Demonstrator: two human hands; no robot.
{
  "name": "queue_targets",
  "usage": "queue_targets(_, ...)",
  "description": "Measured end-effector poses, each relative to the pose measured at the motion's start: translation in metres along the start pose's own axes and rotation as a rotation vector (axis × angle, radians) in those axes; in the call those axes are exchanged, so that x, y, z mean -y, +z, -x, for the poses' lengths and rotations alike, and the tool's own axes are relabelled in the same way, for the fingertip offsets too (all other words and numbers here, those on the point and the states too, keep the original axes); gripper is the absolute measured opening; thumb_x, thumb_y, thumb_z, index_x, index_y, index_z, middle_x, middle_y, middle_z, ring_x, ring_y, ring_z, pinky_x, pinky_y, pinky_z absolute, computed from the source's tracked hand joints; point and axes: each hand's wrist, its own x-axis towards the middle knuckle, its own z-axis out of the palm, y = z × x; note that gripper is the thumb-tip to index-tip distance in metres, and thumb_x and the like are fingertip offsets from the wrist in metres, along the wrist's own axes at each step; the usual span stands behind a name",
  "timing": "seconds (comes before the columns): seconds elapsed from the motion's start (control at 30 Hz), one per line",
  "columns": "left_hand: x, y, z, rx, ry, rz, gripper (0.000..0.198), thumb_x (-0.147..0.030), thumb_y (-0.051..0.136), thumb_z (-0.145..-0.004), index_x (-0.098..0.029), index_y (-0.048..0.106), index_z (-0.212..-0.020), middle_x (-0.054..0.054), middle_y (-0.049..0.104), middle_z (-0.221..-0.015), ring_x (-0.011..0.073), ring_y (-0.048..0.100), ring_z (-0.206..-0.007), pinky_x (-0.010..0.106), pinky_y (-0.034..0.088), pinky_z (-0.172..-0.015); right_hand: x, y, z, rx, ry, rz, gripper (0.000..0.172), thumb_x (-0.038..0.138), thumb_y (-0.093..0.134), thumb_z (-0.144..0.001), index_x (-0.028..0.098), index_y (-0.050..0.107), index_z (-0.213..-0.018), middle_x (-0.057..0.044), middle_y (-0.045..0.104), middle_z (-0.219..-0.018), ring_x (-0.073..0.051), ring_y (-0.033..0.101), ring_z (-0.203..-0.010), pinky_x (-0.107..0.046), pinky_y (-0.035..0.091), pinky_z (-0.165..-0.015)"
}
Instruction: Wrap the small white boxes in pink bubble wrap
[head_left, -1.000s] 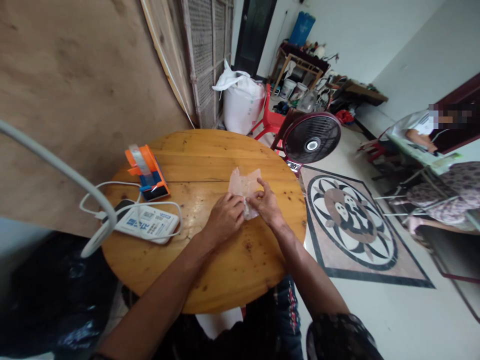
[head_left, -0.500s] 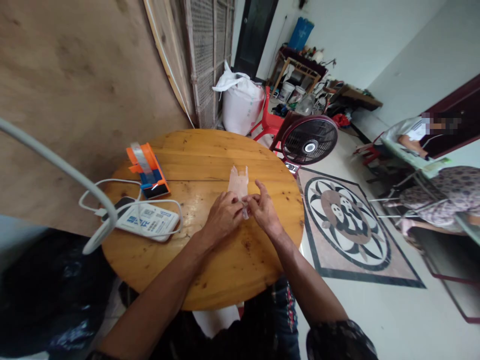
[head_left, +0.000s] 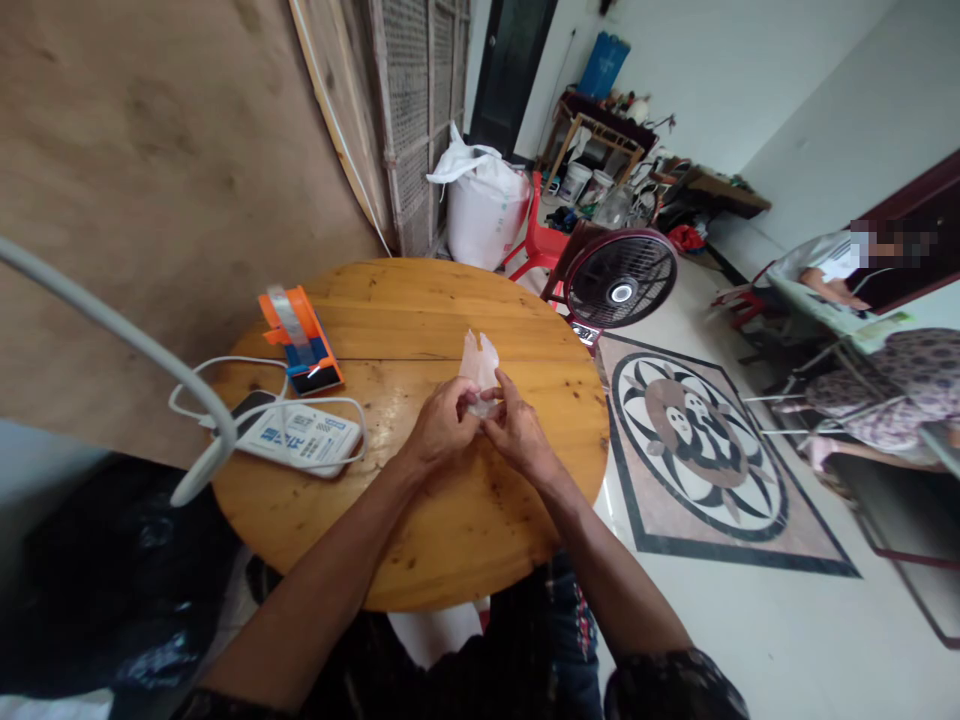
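Note:
A small, thin, whitish-pink plastic bag [head_left: 478, 362] lies over the middle of the round wooden table, its two handle-like strips pointing away from me. My left hand [head_left: 448, 418] pinches its near end from the left, fingers curled together. From the right, my right hand [head_left: 513, 425] grips the same near end between thumb and fingers, with the index finger stretched along the bag's edge. Both hands are close together, and the fingertips partly hide the bag's crumpled near end.
On the table's left side are a white power bank [head_left: 300, 440] with a looped white cable and an orange-and-blue tape dispenser [head_left: 300, 335]. A fan [head_left: 621, 290] stands beyond the table's right edge. A white sack [head_left: 487, 210] is behind. Another person [head_left: 825, 270] sits at far right.
My hands have shifted on the bag's near end, and the right index finger has come down from its raised position. The far strips of the bag now lean and look more crumpled.

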Motion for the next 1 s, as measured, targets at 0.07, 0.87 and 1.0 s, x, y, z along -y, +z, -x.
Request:
queue_targets(0.07,0.0,0.001,-0.001,-0.04,-0.029,-0.017,0.013,-0.015,0.055,-0.075,-0.019,0.058,-0.086,0.003,0.061,-0.085,0.0178,0.058,-0.081,0.032,0.05,-0.075,0.0,0.001,0.001,0.002,-0.017,0.03,0.078,0.01,0.055,-0.075,0.02,0.027,-0.148,-0.009,0.064,-0.114,-0.012,0.058,-0.066,-0.029,0.051,-0.071)
queue_targets(0.87,-0.01,0.004,0.004,-0.051,-0.168,-0.143,0.008,-0.025,0.062,-0.077,-0.018,0.059,-0.072,0.002,0.058,-0.077,0.0156,0.055,-0.071,0.029,0.045,-0.068,-0.006,-0.007,0.007,0.096,-0.041,-0.026,0.074,0.011,0.059,-0.077,0.019,0.032,-0.146,-0.007,0.064,-0.11,-0.008,0.054,-0.063,-0.027,0.05,-0.072)
queue_targets(1.0,-0.001,0.002,0.001,-0.135,-0.126,-0.075,0.018,-0.029,0.059,-0.079,-0.017,0.062,-0.092,0.006,0.061,-0.092,0.017,0.058,-0.078,0.03,0.049,-0.071,-0.008,-0.005,0.006,0.1,-0.015,-0.042,0.077,0.009,0.06,-0.074,0.018,0.032,-0.146,-0.005,0.064,-0.107,-0.008,0.052,-0.062,-0.026,0.049,-0.07)
